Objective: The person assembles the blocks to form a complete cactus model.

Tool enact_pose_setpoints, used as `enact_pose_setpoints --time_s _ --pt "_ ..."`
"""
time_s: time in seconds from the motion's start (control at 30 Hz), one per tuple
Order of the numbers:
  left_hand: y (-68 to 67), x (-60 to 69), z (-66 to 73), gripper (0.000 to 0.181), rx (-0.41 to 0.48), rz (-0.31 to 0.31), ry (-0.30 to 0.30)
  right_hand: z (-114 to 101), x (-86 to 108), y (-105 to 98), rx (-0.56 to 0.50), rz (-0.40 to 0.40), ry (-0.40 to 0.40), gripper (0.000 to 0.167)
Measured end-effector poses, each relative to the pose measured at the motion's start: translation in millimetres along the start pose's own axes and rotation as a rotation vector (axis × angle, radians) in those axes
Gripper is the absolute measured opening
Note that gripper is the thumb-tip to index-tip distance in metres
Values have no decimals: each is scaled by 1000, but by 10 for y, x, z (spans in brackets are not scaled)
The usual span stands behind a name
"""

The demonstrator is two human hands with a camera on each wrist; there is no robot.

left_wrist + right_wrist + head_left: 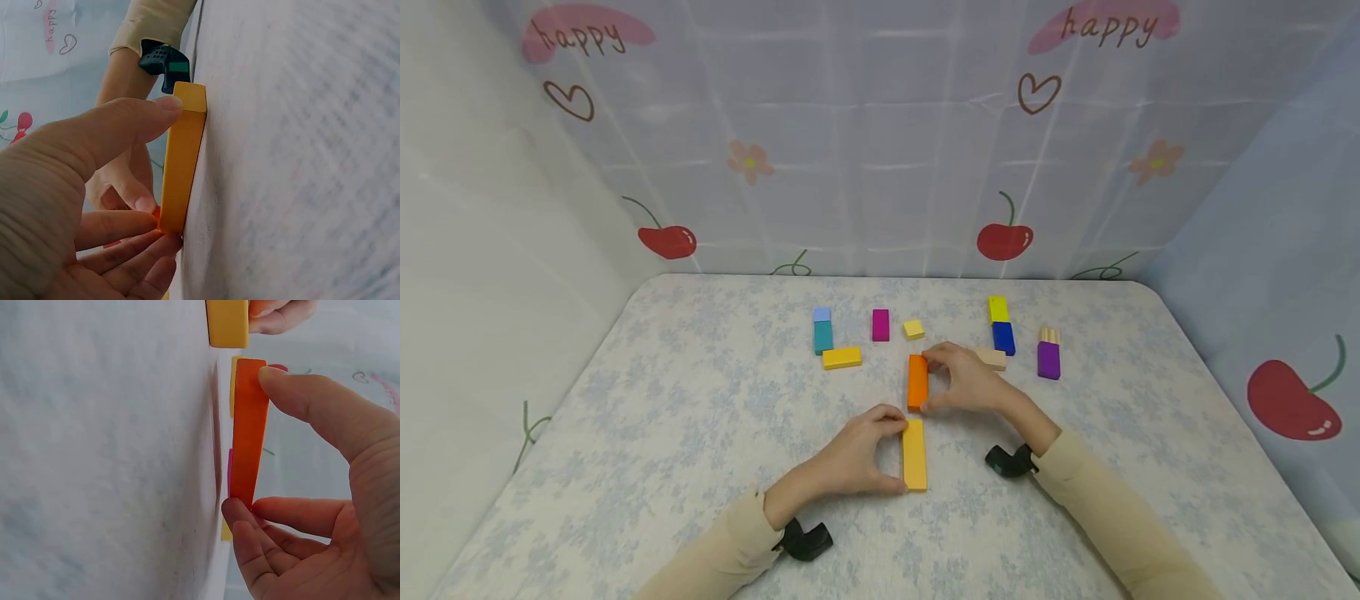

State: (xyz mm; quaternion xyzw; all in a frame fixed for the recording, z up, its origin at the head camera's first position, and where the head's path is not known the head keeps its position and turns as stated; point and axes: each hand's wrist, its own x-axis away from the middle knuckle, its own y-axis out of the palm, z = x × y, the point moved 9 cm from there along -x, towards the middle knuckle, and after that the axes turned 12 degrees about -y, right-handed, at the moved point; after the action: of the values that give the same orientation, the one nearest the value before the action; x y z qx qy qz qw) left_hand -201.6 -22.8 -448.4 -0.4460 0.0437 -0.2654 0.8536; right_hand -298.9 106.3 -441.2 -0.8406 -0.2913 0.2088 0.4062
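Note:
My left hand (856,457) pinches a long amber-yellow block (914,456) by its two ends, thumb on the near end and fingers at the far end. Just beyond it, an orange block (917,383) is held lengthwise between the thumb and fingers of my right hand (967,382). The two blocks are roughly in line, with a small gap between them in the head view. In the left wrist view the amber block (181,165) lies close along the table. The right wrist view shows the orange block (249,434) above a shadow; whether it touches the table I cannot tell.
Behind the hands lie a golden block (842,358), a teal block (823,337), a magenta block (881,325) and a small pale-yellow block (913,329). Farther right are a blue block (1003,338), a purple block (1048,360) and a beige block (992,359), partly hidden by my right hand.

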Motion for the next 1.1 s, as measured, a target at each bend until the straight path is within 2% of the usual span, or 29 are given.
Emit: enact_pose_setpoints --time_s 0.17,0.67,1.1 --pt "23 31 39 77 -31 0 8 -84 63 29 11 -3 -4 79" --pt "68 88 121 74 -54 -26 16 -210 150 120 28 -19 -88 79" --pt "66 85 122 72 -52 -13 35 -203 172 135 -6 -24 -88 81"
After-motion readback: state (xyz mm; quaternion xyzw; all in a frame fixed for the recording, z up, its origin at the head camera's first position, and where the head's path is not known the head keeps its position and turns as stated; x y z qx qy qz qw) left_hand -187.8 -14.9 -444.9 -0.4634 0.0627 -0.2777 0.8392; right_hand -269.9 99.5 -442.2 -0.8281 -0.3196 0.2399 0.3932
